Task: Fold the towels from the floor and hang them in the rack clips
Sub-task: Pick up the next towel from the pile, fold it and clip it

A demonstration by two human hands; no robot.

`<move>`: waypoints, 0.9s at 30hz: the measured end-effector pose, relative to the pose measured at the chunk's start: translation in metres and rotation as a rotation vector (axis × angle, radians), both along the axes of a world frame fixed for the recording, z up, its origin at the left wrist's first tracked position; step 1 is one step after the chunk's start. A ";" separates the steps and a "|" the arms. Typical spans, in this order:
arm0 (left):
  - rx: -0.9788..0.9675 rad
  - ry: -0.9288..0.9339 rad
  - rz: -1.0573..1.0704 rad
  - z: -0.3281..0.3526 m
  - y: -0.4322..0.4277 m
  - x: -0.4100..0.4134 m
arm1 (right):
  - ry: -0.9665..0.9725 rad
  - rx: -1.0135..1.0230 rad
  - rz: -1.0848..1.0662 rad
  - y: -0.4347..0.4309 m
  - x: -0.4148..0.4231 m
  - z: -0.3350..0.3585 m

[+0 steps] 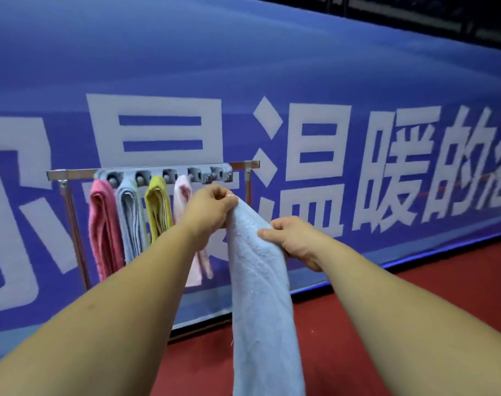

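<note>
the light blue towel (260, 295) is held folded and hanging lengthwise, its top end pinched in the left hand (207, 208) just below the rack (152, 174); its right edge is gripped lower by the right hand (293, 238).

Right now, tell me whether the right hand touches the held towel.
Touching: head view shows the right hand pinching the held light blue towel.

L grip (207, 208), R grip (289, 238) — both pinching, arms out.
</note>
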State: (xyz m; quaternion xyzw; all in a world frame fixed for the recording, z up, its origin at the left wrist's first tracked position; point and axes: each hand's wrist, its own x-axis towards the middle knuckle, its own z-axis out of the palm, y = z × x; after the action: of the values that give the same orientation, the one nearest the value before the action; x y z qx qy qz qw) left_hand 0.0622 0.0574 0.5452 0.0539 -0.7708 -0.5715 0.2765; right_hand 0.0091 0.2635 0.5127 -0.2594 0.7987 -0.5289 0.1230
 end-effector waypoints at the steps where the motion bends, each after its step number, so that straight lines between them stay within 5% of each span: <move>1: -0.016 0.016 0.021 0.009 -0.002 0.001 | 0.017 -0.001 -0.003 0.003 0.001 0.007; 14: -0.042 0.119 0.192 0.069 -0.037 0.014 | 0.218 0.102 -0.085 0.036 -0.012 0.061; 27: 0.006 0.058 0.299 0.045 -0.095 0.025 | 0.199 0.213 -0.167 0.041 -0.045 0.059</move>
State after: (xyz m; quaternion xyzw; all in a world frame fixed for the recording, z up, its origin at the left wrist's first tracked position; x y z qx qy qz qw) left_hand 0.0870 -0.0377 0.5900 0.1526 -0.7439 -0.5276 0.3806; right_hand -0.0360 0.3040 0.5716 -0.2288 0.8772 -0.4214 0.0255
